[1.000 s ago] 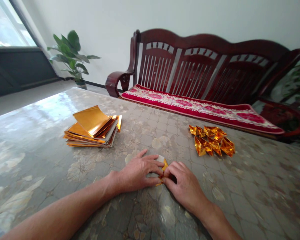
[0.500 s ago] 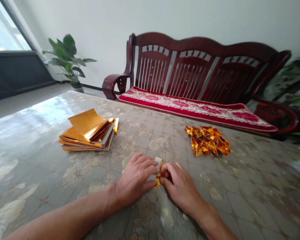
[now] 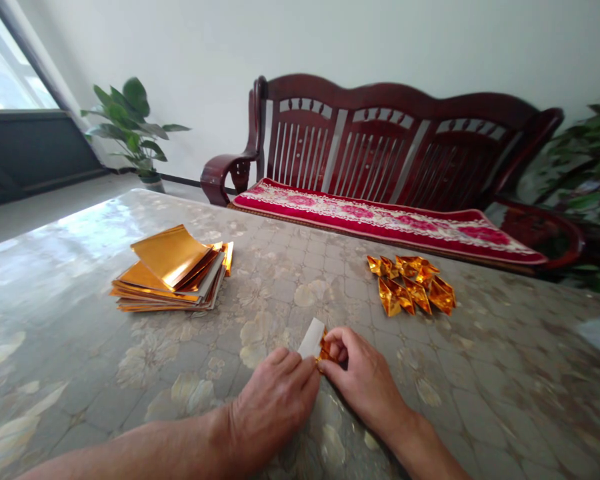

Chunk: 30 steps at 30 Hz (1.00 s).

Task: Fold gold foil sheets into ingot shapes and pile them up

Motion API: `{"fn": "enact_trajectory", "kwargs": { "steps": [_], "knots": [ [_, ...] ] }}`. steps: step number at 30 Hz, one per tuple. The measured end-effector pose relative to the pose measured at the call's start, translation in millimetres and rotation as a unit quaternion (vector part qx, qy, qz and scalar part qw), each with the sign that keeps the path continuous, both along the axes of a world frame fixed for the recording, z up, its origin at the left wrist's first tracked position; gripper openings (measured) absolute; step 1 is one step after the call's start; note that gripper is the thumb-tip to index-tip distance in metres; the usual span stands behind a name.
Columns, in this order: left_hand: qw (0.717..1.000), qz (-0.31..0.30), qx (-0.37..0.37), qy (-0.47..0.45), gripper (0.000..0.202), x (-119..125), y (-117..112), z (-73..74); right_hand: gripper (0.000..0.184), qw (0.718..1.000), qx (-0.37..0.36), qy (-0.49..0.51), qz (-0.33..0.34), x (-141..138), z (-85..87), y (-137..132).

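A small partly folded gold foil sheet (image 3: 314, 340), its white back showing, lies on the table between my hands. My left hand (image 3: 273, 402) has its fingers curled onto the sheet's near edge. My right hand (image 3: 363, 373) pinches the gold part of the same sheet from the right. A stack of flat gold foil sheets (image 3: 173, 268) lies to the far left. Several folded gold pieces (image 3: 413, 283) sit in a heap to the far right.
The table (image 3: 80, 373) has a glossy floral cover. Behind it stands a dark wooden bench (image 3: 380, 140) with a red cushion (image 3: 380, 217). A potted plant (image 3: 130, 123) stands on the floor at the left, more foliage (image 3: 590, 173) at the right.
My left hand has drawn back toward me, from lying flat over the sheet to gripping its near edge. The white back of the sheet shows more. The camera has tilted slightly.
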<state>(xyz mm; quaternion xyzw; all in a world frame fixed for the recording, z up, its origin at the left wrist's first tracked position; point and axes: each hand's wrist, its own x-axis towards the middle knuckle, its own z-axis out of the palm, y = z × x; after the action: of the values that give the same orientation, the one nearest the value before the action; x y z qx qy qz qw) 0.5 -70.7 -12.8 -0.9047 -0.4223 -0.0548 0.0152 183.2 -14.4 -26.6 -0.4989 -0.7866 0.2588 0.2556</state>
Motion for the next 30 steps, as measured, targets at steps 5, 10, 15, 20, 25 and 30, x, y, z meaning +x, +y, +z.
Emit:
{"fn": "enact_trajectory", "kwargs": {
  "steps": [5,10,15,20,25,30],
  "knots": [
    [1.000,-0.002,0.010,-0.012,0.009,-5,4,-2.0,0.014,0.998,0.054,0.039,-0.023,9,-1.8,-3],
    [1.000,-0.002,0.007,-0.013,0.007,-7,7,-1.8,0.016,0.992,0.114,0.016,-0.044,26,-2.3,6],
    [1.000,0.001,0.010,-0.010,0.009,-10,11,3.6,0.024,0.989,0.141,-0.035,0.037,31,-0.7,9],
    [1.000,-0.003,0.022,0.001,0.023,-10,12,4.3,0.025,0.983,0.154,-0.064,0.081,24,2.0,6],
    [0.999,-0.003,0.043,0.014,0.025,-5,13,2.1,0.024,0.977,0.163,-0.101,0.094,21,4.8,5],
    [0.998,0.012,0.057,0.031,0.026,6,10,2.5,0.022,0.980,0.141,-0.094,0.107,23,7.0,10]
  ]
}}
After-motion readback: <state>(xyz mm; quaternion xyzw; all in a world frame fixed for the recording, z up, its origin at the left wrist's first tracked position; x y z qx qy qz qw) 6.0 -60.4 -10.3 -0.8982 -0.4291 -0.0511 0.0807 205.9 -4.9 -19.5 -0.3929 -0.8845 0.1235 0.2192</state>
